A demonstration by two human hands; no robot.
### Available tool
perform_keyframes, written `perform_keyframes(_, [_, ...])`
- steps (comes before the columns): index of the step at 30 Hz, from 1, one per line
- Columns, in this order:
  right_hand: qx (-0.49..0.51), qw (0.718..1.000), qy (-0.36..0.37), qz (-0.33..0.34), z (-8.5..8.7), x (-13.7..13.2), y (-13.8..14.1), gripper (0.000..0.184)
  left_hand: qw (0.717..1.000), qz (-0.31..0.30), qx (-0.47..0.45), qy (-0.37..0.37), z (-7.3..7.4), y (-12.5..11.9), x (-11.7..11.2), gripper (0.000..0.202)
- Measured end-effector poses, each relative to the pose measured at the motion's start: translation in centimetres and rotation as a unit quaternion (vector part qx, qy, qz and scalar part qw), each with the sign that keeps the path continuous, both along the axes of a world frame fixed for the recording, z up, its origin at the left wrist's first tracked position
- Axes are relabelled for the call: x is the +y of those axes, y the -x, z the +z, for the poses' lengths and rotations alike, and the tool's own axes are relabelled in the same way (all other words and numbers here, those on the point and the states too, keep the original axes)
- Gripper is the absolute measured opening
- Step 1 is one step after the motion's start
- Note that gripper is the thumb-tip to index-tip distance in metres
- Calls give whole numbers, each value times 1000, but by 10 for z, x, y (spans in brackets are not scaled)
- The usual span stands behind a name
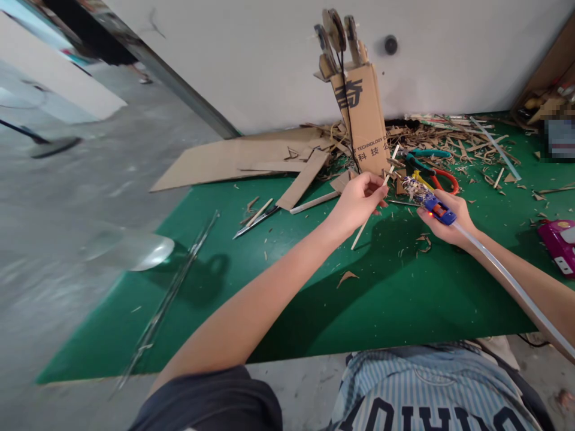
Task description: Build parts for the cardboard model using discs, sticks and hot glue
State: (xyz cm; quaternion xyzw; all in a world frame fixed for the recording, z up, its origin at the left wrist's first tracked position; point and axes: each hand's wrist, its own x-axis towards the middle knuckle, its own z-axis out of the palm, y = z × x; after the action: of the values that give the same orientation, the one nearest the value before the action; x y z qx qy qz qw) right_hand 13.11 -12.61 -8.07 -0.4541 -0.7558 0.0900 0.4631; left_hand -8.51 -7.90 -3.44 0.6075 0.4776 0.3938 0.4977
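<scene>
My left hand is closed in a pinch on a thin wooden stick that slants over the green mat. My right hand is wrapped round a hot glue gun with a patterned body, a blue part and a small red light; a long clear glue stick runs back from it along my forearm. The gun's tip sits close to the stick near my left fingers. Just behind both hands stands a tall cardboard model with round cardboard discs on top.
Cardboard sheets and many scraps lie at the back of the mat. Pliers with red and teal handles rest behind the glue gun. A knife lies mid-mat, a pink object at right, a clear dome at left.
</scene>
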Motion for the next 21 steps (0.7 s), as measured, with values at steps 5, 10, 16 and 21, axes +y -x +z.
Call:
perform_keyframes(5, [20, 1000, -6, 22, -3, 0, -3, 32, 999, 9, 19, -28, 5, 4, 0, 15])
perform_keyframes(10, [24, 1000, -1, 12, -3, 0, -4, 34, 999, 9, 21, -43, 5, 5, -1, 16])
perform_keyframes(16, [22, 999, -24, 33, -2, 0, -2, 33, 996, -5, 33, -80, 2, 8, 4, 17])
perform_keyframes(21, [33, 999, -6, 39, 2, 0, 0, 31, 993, -1, 35, -114, 2, 10, 8, 21])
